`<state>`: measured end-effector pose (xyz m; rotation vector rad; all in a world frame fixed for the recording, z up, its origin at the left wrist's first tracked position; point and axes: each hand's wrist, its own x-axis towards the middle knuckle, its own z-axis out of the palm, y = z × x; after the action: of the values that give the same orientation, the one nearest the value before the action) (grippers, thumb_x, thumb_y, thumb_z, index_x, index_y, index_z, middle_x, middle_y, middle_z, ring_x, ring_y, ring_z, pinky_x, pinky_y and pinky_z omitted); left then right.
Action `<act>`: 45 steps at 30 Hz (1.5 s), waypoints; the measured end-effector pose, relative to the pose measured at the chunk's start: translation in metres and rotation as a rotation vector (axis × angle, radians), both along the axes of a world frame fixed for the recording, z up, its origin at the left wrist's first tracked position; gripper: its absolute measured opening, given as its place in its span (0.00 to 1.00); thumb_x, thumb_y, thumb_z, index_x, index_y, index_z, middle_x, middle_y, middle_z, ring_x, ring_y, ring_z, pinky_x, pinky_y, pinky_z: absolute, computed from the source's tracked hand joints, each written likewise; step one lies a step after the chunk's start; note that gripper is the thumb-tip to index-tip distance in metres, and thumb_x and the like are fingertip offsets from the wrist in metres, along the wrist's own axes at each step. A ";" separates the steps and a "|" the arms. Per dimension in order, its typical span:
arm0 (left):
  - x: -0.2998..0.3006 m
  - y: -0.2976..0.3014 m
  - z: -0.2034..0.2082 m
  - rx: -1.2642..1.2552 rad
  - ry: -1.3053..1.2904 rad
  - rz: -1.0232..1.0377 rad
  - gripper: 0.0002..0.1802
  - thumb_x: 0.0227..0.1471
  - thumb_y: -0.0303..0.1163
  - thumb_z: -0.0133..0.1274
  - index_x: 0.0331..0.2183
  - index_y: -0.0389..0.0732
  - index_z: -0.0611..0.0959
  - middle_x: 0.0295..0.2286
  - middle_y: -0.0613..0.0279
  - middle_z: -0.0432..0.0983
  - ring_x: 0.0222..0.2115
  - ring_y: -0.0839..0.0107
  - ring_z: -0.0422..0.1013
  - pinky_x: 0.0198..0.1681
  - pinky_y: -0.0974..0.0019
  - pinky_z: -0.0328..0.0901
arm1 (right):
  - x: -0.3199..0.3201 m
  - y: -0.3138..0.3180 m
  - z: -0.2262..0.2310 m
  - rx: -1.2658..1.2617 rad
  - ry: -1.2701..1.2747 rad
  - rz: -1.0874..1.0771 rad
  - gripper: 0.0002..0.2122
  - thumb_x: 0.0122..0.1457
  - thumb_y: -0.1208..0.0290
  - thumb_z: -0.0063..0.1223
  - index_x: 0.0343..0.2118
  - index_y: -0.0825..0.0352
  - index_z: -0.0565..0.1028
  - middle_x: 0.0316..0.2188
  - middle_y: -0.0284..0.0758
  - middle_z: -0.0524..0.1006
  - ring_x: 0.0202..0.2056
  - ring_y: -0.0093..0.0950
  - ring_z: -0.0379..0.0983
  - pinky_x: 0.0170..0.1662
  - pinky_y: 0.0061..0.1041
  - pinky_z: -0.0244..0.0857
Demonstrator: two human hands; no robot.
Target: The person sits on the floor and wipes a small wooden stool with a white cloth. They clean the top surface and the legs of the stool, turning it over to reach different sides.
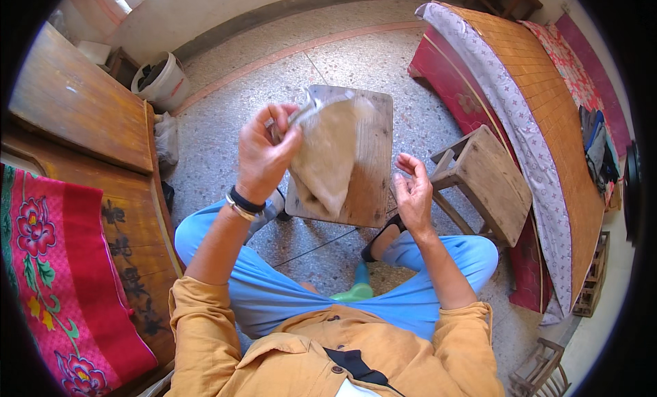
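Note:
In my left hand is a limp tan cloth, pinched at its upper left edge between thumb and fingers. The cloth hangs over a small wooden stool in front of me, and motion smears its upper edge, which looks pale and shiny. Whether its lower tip touches the stool top I cannot tell. My right hand is raised just right of that stool, fingers loosely bent and apart, with nothing in it.
Right of me stands a second wooden stool, beside a bed with a woven mat. A wooden cabinet with a red flowered cloth fills the left side. Behind it sits a white bucket. Something green lies between my legs.

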<state>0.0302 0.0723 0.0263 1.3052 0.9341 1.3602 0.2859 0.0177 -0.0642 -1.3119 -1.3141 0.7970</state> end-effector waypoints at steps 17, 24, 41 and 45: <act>0.016 -0.027 -0.082 0.349 1.111 -0.046 0.29 0.45 0.35 0.60 0.51 0.50 0.72 0.54 0.50 0.61 0.56 0.48 0.56 0.56 0.48 0.56 | 0.004 0.002 -0.076 -0.193 -0.065 -0.112 0.17 0.63 0.72 0.35 0.54 0.72 0.62 0.49 0.48 0.68 0.51 0.40 0.65 0.54 0.33 0.58; 0.067 -0.021 -0.114 0.151 1.455 -0.011 0.40 0.46 0.71 0.38 0.59 0.68 0.61 0.62 0.45 0.39 0.61 0.34 0.32 0.50 0.18 0.28 | -0.030 -0.010 -0.085 -0.219 0.072 -0.184 0.23 0.66 0.61 0.33 0.58 0.71 0.57 0.55 0.46 0.63 0.57 0.37 0.58 0.58 0.31 0.51; 0.022 -0.018 -0.129 0.356 1.314 0.163 0.22 0.49 0.44 0.50 0.49 0.61 0.77 0.52 0.55 0.59 0.49 0.52 0.55 0.48 0.50 0.55 | -0.031 -0.014 -0.081 -0.294 0.080 -0.149 0.27 0.66 0.52 0.32 0.59 0.68 0.57 0.53 0.44 0.67 0.54 0.36 0.62 0.56 0.31 0.54; 0.004 -0.065 -0.120 0.263 1.376 -0.016 0.29 0.46 0.52 0.51 0.53 0.64 0.73 0.58 0.50 0.49 0.54 0.47 0.49 0.53 0.44 0.46 | -0.028 -0.014 -0.088 -0.288 0.090 -0.134 0.27 0.66 0.53 0.32 0.60 0.69 0.55 0.53 0.45 0.66 0.54 0.35 0.63 0.56 0.30 0.55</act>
<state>0.0339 0.0074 -0.0939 2.4922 1.6112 0.3940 0.2578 0.0039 -0.1518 -1.5540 -1.0556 0.9649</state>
